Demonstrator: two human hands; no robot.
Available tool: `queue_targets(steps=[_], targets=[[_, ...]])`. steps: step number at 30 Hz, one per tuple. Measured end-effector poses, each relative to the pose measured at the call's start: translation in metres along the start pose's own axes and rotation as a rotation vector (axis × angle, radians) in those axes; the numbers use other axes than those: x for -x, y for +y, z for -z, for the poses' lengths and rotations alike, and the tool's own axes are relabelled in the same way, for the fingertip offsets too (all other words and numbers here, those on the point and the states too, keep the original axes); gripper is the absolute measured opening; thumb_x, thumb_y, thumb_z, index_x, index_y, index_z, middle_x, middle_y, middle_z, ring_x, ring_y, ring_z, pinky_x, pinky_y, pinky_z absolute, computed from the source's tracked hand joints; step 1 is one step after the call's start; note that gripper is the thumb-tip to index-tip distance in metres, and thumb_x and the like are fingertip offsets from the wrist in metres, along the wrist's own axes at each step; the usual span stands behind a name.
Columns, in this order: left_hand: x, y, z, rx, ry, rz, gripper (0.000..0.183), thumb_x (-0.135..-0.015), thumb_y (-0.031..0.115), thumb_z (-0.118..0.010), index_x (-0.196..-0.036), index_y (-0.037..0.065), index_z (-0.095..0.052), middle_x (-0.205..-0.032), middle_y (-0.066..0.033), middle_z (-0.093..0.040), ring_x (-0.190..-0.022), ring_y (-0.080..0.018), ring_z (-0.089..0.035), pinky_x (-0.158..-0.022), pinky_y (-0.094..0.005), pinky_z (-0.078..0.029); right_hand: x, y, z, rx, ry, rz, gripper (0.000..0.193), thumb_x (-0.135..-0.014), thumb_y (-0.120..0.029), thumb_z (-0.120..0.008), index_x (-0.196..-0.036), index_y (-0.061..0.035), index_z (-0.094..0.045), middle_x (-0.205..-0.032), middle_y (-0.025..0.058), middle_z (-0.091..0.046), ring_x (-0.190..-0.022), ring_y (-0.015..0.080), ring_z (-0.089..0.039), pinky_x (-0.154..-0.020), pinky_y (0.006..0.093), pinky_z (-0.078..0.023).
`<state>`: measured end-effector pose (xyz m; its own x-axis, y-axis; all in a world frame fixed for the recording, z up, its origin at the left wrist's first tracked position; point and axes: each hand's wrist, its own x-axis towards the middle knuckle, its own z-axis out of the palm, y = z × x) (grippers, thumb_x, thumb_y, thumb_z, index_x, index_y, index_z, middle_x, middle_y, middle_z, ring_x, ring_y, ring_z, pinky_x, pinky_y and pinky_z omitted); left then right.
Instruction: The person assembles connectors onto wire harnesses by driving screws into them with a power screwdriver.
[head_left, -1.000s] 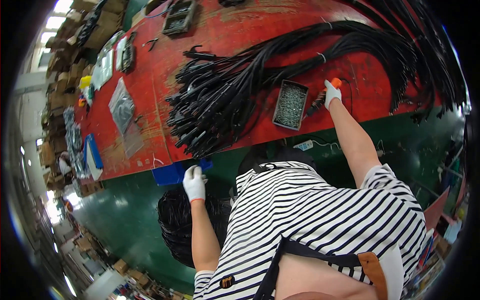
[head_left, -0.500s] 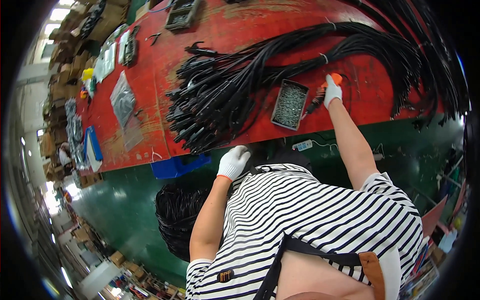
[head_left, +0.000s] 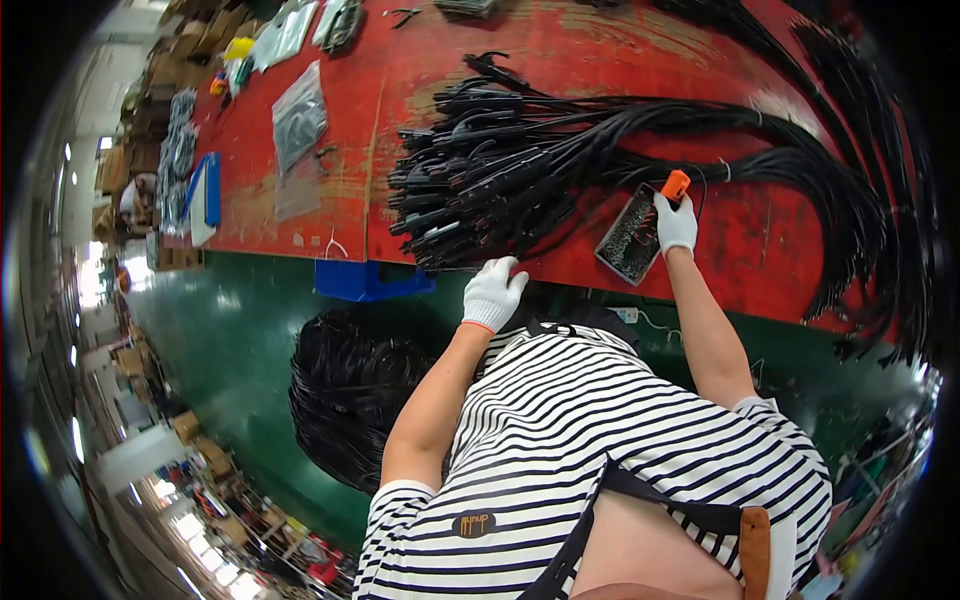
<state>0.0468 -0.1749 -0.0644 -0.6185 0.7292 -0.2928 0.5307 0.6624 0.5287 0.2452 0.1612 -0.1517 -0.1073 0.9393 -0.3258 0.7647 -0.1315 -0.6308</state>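
Note:
My right hand (head_left: 677, 225), in a white knit glove, is wrapped round an orange-and-black electric screwdriver (head_left: 675, 186). Its front end reaches over a shallow tray (head_left: 634, 280) of small silver screws (head_left: 630, 240); the tip is hard to make out among them. At the table's front edge is my gloved left hand (head_left: 494, 293), its thumb apart from the bent fingers and nothing visible in it. Just beyond it lie the black connector ends of a large cable bundle (head_left: 470, 170), whose cables run off to the right.
The worn red table (head_left: 345, 190) also carries a clear plastic bag (head_left: 299, 120) and pliers (head_left: 405, 17). A blue bin (head_left: 345, 280) sits below the front edge. More black cables (head_left: 345, 395) hang beside my left arm. On the left stands a blue-and-white holder (head_left: 207, 195).
My right hand has brought the screwdriver from beside the tray to over the screws. My left hand has gone from my waist forward to the table edge. The view has shifted.

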Motion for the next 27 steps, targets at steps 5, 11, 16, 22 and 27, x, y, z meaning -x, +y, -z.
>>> queue_targets(steps=[5, 11, 16, 22, 27], targets=[[-0.012, -0.008, -0.011, 0.073, -0.064, 0.219, 0.054, -0.097, 0.057, -0.063, -0.117, 0.008, -0.075, -0.116, -0.0215, -0.074, -0.111, -0.0405, -0.07, -0.097, -0.0477, -0.054, 0.008, 0.005, 0.005, 0.172, -0.005, 0.035, 0.082, -0.09, -0.061, -0.066, -0.15, -0.006, -0.056, -0.14, 0.0271, -0.062, -0.129, 0.0438, -0.062, -0.109, 0.0496, -0.048], [-0.026, -0.078, -0.051, 0.892, -0.048, 0.969, 0.096, -0.09, 0.081, -0.062, -0.139, -0.002, -0.063, -0.121, -0.021, -0.071, -0.104, -0.0327, -0.069, -0.095, -0.0455, -0.054, 0.031, -0.01, -0.003, 0.126, 0.12, -0.014, 0.084, -0.089, -0.056, -0.069, -0.155, -0.0078, -0.049, -0.143, 0.0281, -0.058, -0.13, 0.0452, -0.059, -0.11, 0.0506, -0.047], [-0.038, -0.135, -0.046, 1.413, -0.081, 0.911, 0.112, -0.09, 0.081, -0.063, -0.166, 0.007, -0.027, -0.165, -0.0207, -0.038, -0.131, -0.0346, -0.055, -0.112, -0.0518, -0.044, 0.086, -0.059, -0.013, -0.033, 0.342, 0.412, 0.046, -0.09, -0.028, -0.075, -0.129, -0.0064, -0.064, -0.119, 0.022, -0.065, -0.113, 0.0401, -0.065, -0.099, 0.0486, -0.054], [-0.076, -0.135, -0.026, 1.7, -0.102, 0.889, 0.08, -0.092, 0.081, -0.059, -0.141, 0.018, -0.064, -0.141, -0.0014, -0.068, -0.123, -0.028, -0.061, -0.099, -0.0496, -0.05, 0.118, -0.063, -0.103, -0.241, -0.492, -0.296, 0.09, -0.086, -0.052, -0.073, -0.148, 0.0096, -0.051, -0.15, 0.0331, -0.056, -0.141, 0.0431, -0.055, -0.117, 0.0445, -0.044], [-0.066, -0.17, -0.01, 1.682, -0.084, 1.033, 0.075, -0.093, 0.072, -0.067, -0.148, 0.02, -0.061, -0.151, -0.0028, -0.062, -0.131, -0.03, -0.058, -0.099, -0.0516, -0.054, 0.115, -0.077, -0.206, -0.506, -0.274, -0.691, 0.073, -0.094, -0.042, -0.06, -0.151, 0.0028, -0.05, -0.151, 0.0276, -0.058, -0.141, 0.044, -0.055, -0.115, 0.0461, -0.045]])
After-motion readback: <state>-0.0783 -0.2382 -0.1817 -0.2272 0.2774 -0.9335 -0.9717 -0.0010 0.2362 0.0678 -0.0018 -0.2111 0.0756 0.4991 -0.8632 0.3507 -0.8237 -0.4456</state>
